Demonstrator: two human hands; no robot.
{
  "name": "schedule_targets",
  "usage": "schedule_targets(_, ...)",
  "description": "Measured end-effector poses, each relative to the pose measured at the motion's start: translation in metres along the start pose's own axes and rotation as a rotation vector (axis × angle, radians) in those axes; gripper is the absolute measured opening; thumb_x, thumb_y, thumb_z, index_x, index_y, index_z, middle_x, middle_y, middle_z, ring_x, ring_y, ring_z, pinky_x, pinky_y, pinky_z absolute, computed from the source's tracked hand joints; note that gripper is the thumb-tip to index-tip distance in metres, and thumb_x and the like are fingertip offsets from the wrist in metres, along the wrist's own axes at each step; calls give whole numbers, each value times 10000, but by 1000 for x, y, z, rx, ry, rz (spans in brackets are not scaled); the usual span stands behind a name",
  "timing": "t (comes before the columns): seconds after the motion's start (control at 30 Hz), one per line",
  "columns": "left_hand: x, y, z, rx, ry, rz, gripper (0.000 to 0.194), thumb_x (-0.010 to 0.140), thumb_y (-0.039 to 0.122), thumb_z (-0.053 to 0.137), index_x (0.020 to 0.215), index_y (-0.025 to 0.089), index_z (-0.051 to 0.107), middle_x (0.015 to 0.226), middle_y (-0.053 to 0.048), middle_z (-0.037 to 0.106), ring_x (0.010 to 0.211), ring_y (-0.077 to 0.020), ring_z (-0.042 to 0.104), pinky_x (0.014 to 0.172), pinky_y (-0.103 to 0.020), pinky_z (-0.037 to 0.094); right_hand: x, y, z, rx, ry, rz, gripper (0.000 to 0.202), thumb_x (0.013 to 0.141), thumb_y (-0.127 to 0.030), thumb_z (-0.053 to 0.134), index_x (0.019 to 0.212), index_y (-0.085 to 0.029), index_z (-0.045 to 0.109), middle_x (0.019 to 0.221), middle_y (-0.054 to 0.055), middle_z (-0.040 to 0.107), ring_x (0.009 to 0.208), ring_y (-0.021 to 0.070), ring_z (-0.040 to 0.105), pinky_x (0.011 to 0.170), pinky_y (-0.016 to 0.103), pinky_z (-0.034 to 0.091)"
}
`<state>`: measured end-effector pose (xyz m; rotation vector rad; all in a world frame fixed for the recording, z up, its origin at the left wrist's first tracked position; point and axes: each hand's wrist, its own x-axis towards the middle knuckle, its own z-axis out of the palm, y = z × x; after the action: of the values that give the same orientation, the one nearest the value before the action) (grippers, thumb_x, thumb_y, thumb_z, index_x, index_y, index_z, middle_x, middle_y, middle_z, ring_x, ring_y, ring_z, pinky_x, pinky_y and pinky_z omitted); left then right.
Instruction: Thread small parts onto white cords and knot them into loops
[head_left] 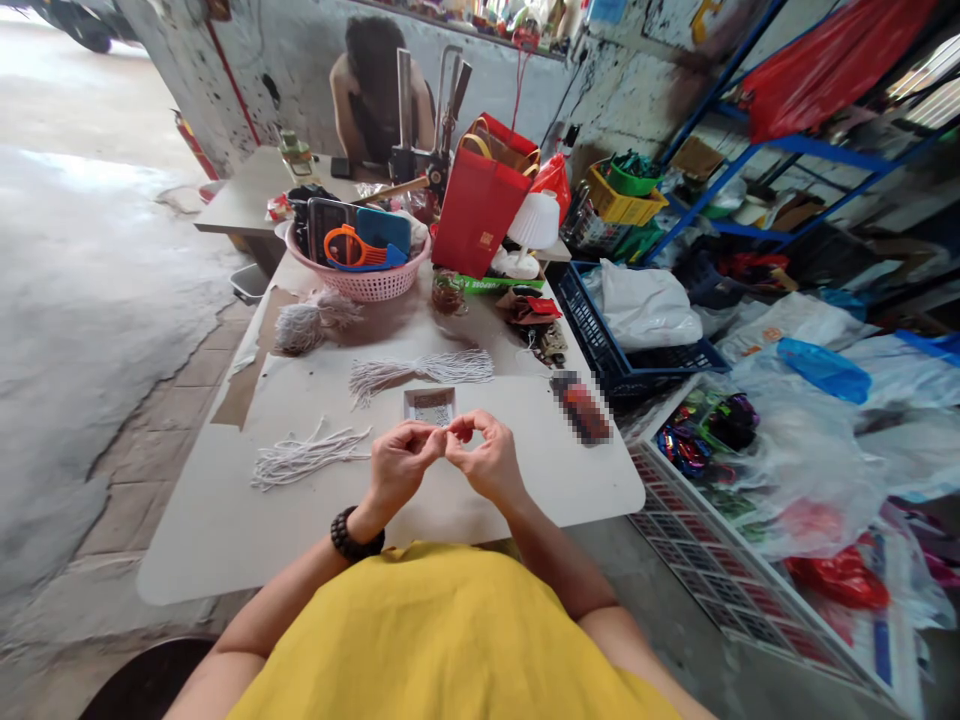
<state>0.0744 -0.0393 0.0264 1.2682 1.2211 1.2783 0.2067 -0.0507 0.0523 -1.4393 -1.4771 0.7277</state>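
Note:
My left hand [403,460] and my right hand [484,455] meet fingertip to fingertip above the near part of the white table. Both are closed in a pinch; whatever lies between the fingers is too small to make out. Just beyond them sits a small white tray [409,404] with tiny light-coloured pieces in it. A bundle of white cords [424,370] lies behind the tray. Another bunch of white cords [304,457] is left of my left hand, and a greyish cord bundle [300,325] rests farther back.
A pink basket [375,287] of tools, a red paper bag [480,200] and a white lamp [534,225] stand at the table's back. Crates, including a dark blue one [637,372] and a white one [697,560], line the right side. Across the far table sits a person [375,90].

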Motion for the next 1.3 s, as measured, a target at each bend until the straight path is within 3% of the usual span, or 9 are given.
schedule_targets(0.1, 0, -2, 4, -295, -67, -242, 346, 663, 486, 763, 686, 144, 715, 651, -54, 721, 604, -170, 645, 631, -298, 537, 2, 0, 2, 135, 6, 97, 90, 687, -281, 612, 703, -195, 632, 642, -2, 609, 610, 136, 549, 574, 255, 469)
schedule_targets(0.2, 1, -3, 5, -403, -89, -328, 411, 628, 525, 790, 712, 129, 720, 679, -68, 736, 653, -191, 675, 685, -328, 552, 2, 2, 5, 212, 25, 152, 103, 667, -293, 630, 684, -191, 629, 632, -6, 603, 610, 133, 537, 611, 268, 478)
schedule_targets(0.33, 2, 0, 1, -292, -114, -273, 417, 632, 518, 794, 768, 126, 752, 737, -81, 758, 670, -181, 670, 688, -307, 547, 3, 10, 8, 306, 53, 196, 90, 647, -275, 647, 672, -188, 638, 630, -9, 599, 614, 127, 521, 611, 265, 459)
schedule_targets(0.53, 5, 3, -6, -82, -114, -133, 348, 652, 483, 773, 763, 153, 767, 662, -45, 735, 558, -129, 597, 522, -221, 482, 8, 17, 8, 612, 41, 364, 155, 575, -316, 718, 615, -194, 631, 597, -17, 603, 560, 112, 515, 582, 262, 434)
schedule_targets(0.7, 5, 4, -8, -62, -102, -111, 329, 669, 468, 760, 735, 146, 757, 554, -12, 666, 465, -87, 495, 435, -185, 398, 9, 15, 5, 662, 55, 382, 180, 541, -316, 744, 609, -203, 622, 602, -17, 609, 563, 113, 512, 583, 263, 433)
schedule_targets(0.93, 3, 12, -9, -91, -112, -133, 323, 641, 453, 774, 703, 138, 750, 573, -31, 670, 482, -96, 505, 439, -192, 405, 7, 16, 12, 762, 69, 379, 191, 558, -298, 714, 638, -206, 567, 548, -50, 502, 517, 94, 432, 577, 271, 399)
schedule_targets(1.07, 2, 11, -11, -67, -73, -124, 335, 652, 458, 766, 723, 130, 757, 529, -13, 630, 458, -80, 457, 423, -184, 372, 4, 21, 10, 633, -19, 254, 192, 666, -342, 673, 742, -213, 553, 642, -31, 528, 574, 111, 480, 633, 288, 436)
schedule_targets(1.23, 2, 9, -15, 28, -77, -83, 313, 695, 438, 736, 758, 132, 760, 490, 9, 591, 435, -79, 438, 420, -186, 356, 1, 19, -9, -6, -173, -209, 559, 758, -358, 713, 1263, -248, 498, 1046, 44, 626, 870, 171, 599, 859, 342, 446)
schedule_targets(1.3, 3, 9, -18, 91, -107, -25, 282, 735, 416, 708, 773, 142, 763, 512, -1, 617, 442, -86, 456, 428, -188, 363, 2, 17, -15, -231, -244, -310, 461, 829, -352, 686, 1254, -250, 541, 1016, 39, 661, 917, 185, 613, 893, 348, 407)
